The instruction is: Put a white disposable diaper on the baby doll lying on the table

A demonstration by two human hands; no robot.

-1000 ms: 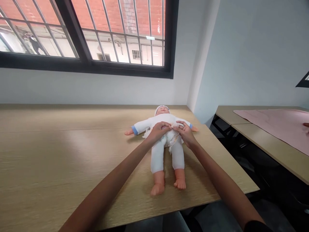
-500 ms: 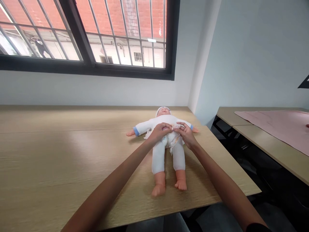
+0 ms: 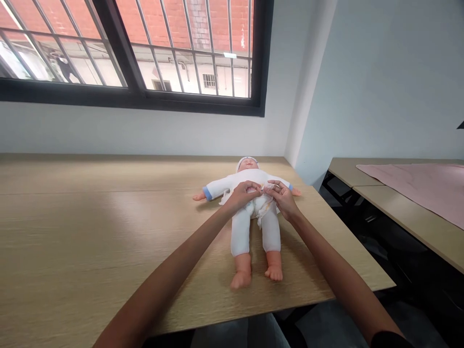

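Note:
A baby doll in a white suit with blue cuffs and a white cap lies on its back, its feet towards me. Around its hips, over the suit, sits a white diaper with coloured print. My left hand is closed at the diaper's upper front edge, thumb and fingers pinched together. Close beside it on the right, my right hand pinches the same edge, its fingers curled. The fingertips of both hands almost meet over the doll's belly. Ruffled diaper edges stick out at either side of the hips.
The doll lies on a light wooden table, close to its right edge. Past a dark gap on the right stands another table with a pink cloth on it. A barred window is in the wall behind.
The view has shifted slightly. Both hands stay at the diaper's front edge with hardly any movement.

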